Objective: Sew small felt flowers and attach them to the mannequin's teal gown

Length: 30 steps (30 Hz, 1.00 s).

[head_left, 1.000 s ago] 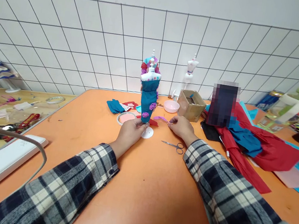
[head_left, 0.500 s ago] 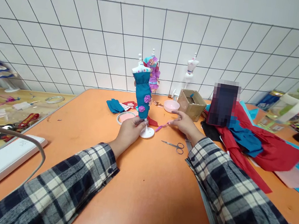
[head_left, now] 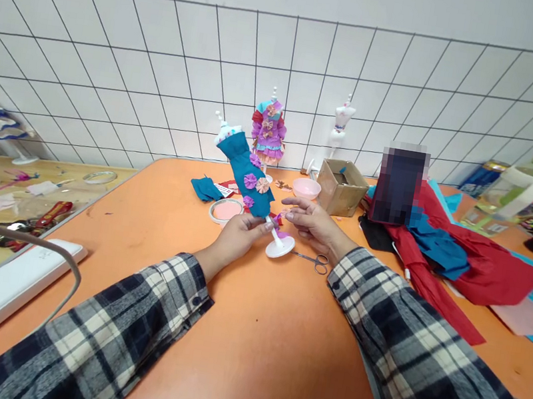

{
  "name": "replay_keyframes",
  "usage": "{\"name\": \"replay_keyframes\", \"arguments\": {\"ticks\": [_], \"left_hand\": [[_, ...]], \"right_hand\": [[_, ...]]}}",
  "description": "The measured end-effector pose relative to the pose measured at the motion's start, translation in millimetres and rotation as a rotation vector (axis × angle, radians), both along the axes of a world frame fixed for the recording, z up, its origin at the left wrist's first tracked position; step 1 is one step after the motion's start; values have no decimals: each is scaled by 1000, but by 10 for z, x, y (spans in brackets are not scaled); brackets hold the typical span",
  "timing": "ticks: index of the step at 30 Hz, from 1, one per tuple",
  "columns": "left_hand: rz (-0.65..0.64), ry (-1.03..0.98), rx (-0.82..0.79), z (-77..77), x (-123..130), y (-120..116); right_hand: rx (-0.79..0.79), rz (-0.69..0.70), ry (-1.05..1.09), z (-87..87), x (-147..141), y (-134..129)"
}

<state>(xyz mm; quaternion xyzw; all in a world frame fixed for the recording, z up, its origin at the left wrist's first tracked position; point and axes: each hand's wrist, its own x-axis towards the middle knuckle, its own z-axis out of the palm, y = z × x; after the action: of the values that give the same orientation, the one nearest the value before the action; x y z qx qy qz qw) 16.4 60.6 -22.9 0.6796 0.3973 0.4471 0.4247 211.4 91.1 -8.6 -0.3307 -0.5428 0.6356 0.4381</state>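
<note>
My left hand (head_left: pixel 242 235) is closed around the lower end of a small white dress form (head_left: pixel 229 133), just above its round base. The form leans to the left, its base lifted toward me. It wears a teal dress (head_left: pixel 240 158) with purple and peach fabric flowers (head_left: pixel 250 181) down one side. Right of the base, my right hand (head_left: pixel 310 223) pinches a purple strip (head_left: pixel 280 218), partly hidden by fingers and form. Small scissors (head_left: pixel 320 264) lie on the table just below my right hand.
Behind stand a dress form in a purple outfit (head_left: pixel 270 129), a bare dress form (head_left: pixel 342 120), a pink bowl (head_left: pixel 305 187) and a cardboard box (head_left: pixel 342 188). Red fabric (head_left: pixel 493 269), a phone (head_left: pixel 398 187) and a jug (head_left: pixel 525 193) are right. A tape roll (head_left: pixel 211 210) lies left.
The dress form has tipped to the left and its base has swung up to the right. My right hand has moved left toward the base with the purple strip.
</note>
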Motion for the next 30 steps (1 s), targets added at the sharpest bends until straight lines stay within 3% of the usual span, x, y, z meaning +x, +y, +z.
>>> {"name": "replay_keyframes", "arguments": {"ticks": [4, 6, 14, 18, 30], "left_hand": [[185, 114, 40, 43, -21, 11], [222, 164, 47, 64, -20, 3], [248, 292, 134, -13, -7, 20], [235, 318, 146, -17, 11, 18], [245, 403, 189, 8, 62, -37]], "right_hand": [[3, -268, -12, -42, 40, 74], [-11, -330, -25, -42, 62, 88], [109, -147, -16, 183, -213, -144], [131, -179, 23, 275, -341, -242], [141, -276, 26, 277, -384, -267]]}}
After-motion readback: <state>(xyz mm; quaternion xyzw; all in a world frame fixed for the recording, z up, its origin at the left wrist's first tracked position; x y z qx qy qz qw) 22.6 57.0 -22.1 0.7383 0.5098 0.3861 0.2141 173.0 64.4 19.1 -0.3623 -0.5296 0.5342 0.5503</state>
